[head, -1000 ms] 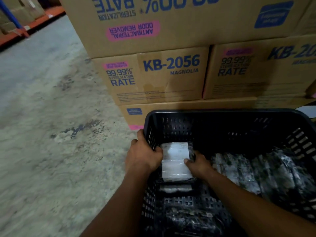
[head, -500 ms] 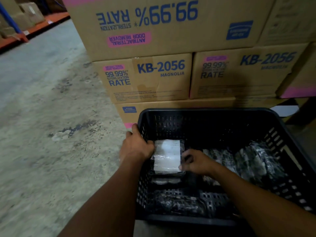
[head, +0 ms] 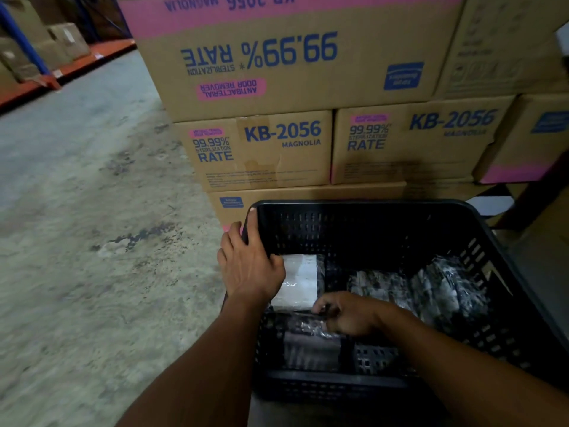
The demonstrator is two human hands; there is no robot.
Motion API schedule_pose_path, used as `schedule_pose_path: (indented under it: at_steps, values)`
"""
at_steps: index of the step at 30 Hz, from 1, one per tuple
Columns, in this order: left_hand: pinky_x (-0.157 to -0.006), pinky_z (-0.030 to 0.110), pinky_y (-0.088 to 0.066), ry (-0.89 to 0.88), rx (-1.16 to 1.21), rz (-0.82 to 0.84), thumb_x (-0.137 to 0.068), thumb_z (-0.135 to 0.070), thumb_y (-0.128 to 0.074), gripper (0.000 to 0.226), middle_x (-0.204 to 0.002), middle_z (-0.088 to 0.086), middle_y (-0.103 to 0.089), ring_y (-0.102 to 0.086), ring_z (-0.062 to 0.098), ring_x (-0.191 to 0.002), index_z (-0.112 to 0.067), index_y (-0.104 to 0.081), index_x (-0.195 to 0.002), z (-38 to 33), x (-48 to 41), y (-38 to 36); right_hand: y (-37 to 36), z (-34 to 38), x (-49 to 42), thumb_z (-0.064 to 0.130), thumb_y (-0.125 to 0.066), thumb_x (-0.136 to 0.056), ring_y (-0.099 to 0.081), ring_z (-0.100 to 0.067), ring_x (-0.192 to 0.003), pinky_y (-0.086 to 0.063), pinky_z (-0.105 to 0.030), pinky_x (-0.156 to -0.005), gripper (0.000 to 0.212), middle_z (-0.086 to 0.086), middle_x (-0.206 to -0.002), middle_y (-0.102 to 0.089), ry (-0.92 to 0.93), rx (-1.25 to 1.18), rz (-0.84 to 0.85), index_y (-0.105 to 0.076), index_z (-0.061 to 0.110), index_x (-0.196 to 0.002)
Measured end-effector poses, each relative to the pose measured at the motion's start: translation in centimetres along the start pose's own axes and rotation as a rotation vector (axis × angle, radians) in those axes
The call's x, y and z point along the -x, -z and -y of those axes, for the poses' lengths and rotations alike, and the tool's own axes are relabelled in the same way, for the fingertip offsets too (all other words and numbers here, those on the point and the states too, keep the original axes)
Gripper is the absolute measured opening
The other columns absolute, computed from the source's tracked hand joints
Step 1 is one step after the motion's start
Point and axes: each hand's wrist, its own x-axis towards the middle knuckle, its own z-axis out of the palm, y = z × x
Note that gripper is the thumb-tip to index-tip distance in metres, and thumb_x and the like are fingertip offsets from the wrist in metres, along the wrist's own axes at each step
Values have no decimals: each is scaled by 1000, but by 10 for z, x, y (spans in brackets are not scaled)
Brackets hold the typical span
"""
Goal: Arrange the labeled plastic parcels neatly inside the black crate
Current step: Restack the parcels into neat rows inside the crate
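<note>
1. Where the black perforated plastic crate (head: 363, 208) has its far-left inside corner, a clear plastic parcel with a white paper label (head: 300, 282) lies flat on the crate floor, label up.
2. More clear-wrapped parcels with dark contents (head: 431, 288) lie along the crate's right side, and one dark, shiny parcel (head: 308, 337) lies just nearer than the labelled one.
3. Reaching in from the near side, the right hand (head: 348, 314) is palm-down with its fingers curled; the fingertips pinch the near edge of the labelled parcel, though blur hides just how firmly.
4. Crossing the crate's left wall, the left hand (head: 249, 266) rests spread: fingers extend up along the rim outside, and the thumb touches the parcel's left edge. It grips nothing.
5. Both forearms are bare and stretched forward.
6. Behind the crate stand stacked brown cardboard cartons (head: 261, 149) printed "KB-2056 MAGNOLIA".
7. Left of the crate is a stained concrete floor (head: 92, 211).
</note>
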Motion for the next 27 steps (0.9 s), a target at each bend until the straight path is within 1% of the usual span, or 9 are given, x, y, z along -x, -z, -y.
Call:
schedule_pose_path:
  at_steps: [3,7,11,13,16,18,20,24,27]
  values:
    - [-111,51,-33,2,15,-3,-78,-35,-62,93,-148,16,-36,-36,37,-135,-27,-13,-157,-2,3,-1,-8,1,1,34,-82,-72,-52,-20,-112,-44,-29,-89,77,-3,-136,-50,20,112,-39,-42,30,-138]
    - [-107,47,-42,-58,70,0,-83,-28,-60,81,-140,13,-49,-48,33,-126,-21,-25,-156,-2,2,-3,-3,5,2,19,-83,-72,-58,-19,-97,-47,-25,-73,53,1,-107,-60,127,100,-117,-61,24,-119]
    - [-97,39,-50,-123,236,14,-86,-30,-59,57,-127,3,-64,-58,24,-118,-23,-48,-141,-2,-1,-3,45,21,9,17,-85,-71,-60,-10,-110,-47,-25,-91,57,9,-116,-64,126,-40,-94,-67,18,-125]
    - [-90,37,-53,-44,406,77,-87,-44,-62,53,-114,-3,-67,-64,18,-107,-27,-51,-137,-8,-2,-4,74,26,17,14,-86,-69,-66,-11,-107,-52,-25,-90,55,6,-118,-70,133,-206,-142,-70,20,-121]
    - [-82,29,-53,242,894,385,-79,-62,-71,63,-105,-14,-66,-66,5,-97,-31,-54,-131,-16,-5,-3,109,29,29,7,-84,-67,-73,-22,-100,-59,-31,-83,48,-6,-109,-77,174,-452,-193,-74,20,-112]
    - [-91,39,-57,341,1018,568,-68,-61,-81,63,-112,-6,-74,-71,16,-102,-27,-65,-119,-16,-10,-8,122,28,35,9,-84,-66,-74,-21,-93,-59,-28,-74,44,-7,-105,-78,208,-575,-235,-76,20,-107]
    - [-95,50,-58,345,1028,601,-67,-51,-86,58,-114,2,-77,-74,26,-104,-27,-70,-117,-17,-12,-12,124,24,36,18,-85,-61,-74,-21,-90,-59,-31,-72,49,-9,-104,-77,237,-708,-285,-75,18,-109]
    - [-88,43,-61,311,1064,526,-73,-52,-83,56,-114,-2,-77,-74,21,-104,-27,-72,-123,-23,-13,-12,112,15,29,30,-88,-53,-70,-31,-105,-57,-47,-89,66,-7,-118,-72,241,-901,-366,-70,26,-116]
    - [-90,48,-61,313,1165,575,-59,-53,-89,68,-107,6,-81,-78,28,-98,-23,-76,-119,-20,-15,-7,110,15,30,28,-92,-50,-71,-34,-105,-57,-49,-92,67,-11,-118,-72,241,-798,-331,-72,23,-113]
